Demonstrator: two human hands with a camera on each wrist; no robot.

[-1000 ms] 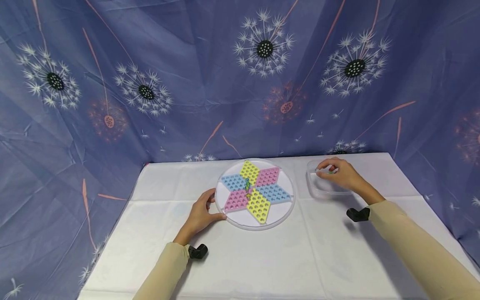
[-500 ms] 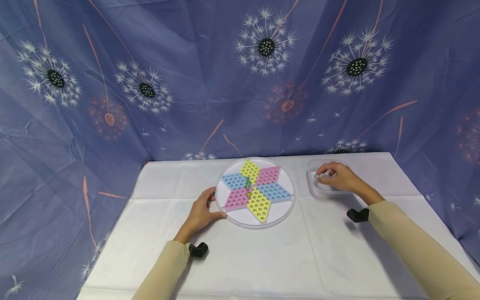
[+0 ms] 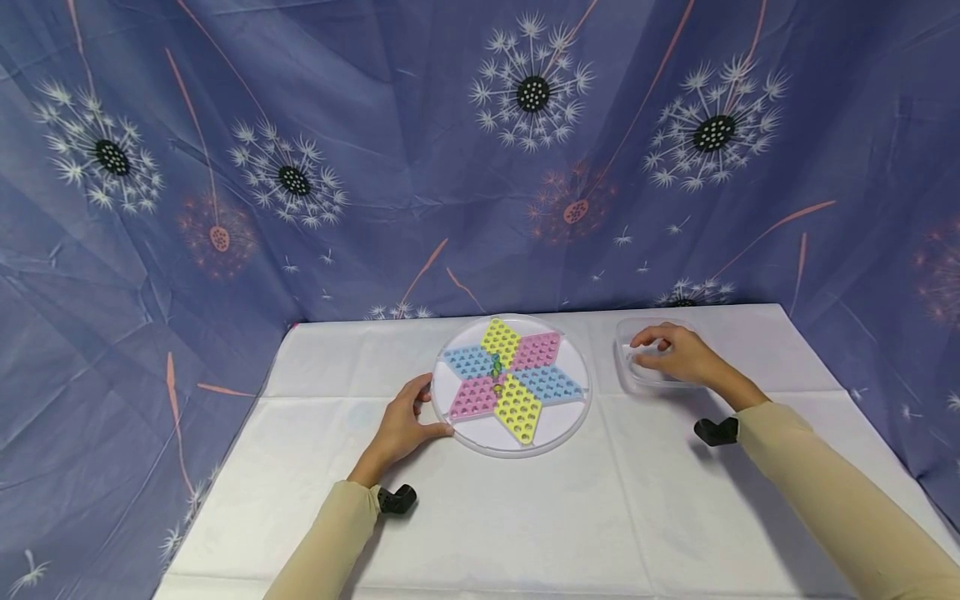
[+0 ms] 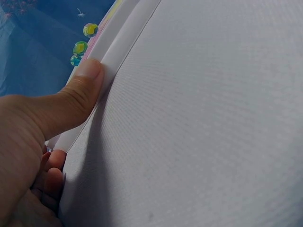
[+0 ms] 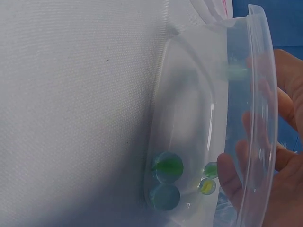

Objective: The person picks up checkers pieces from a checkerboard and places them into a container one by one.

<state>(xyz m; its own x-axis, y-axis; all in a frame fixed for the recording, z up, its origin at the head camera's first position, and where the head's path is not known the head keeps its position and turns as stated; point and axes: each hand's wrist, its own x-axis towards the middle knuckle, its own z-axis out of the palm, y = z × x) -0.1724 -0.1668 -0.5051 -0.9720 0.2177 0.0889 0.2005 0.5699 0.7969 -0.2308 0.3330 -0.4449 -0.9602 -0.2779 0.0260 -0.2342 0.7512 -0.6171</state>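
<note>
A round white Chinese checkers board (image 3: 465,433) with a pink, yellow and blue star lies on the table. Several glass marbles (image 4: 80,48) sit in a line near its middle. My left hand (image 3: 401,427) grips the board's left rim, thumb on the edge and fingers curled against the side. To the right, my right hand (image 3: 678,353) reaches into a clear plastic box (image 3: 628,377), thumb and fingers apart. Several green and yellow marbles (image 5: 168,167) show through the box wall in the right wrist view. Near the fingers is a pale green blur (image 5: 236,72).
A white cloth (image 3: 540,525) covers the table, with the box standing close to its back right. Behind it hangs a blue curtain (image 3: 420,150) with dandelion prints. Each wrist carries a black camera (image 3: 396,500).
My right hand dips slightly and moves further into the box. The small clear thing seen at its fingertips earlier no longer shows there. My left hand stays on the rim.
</note>
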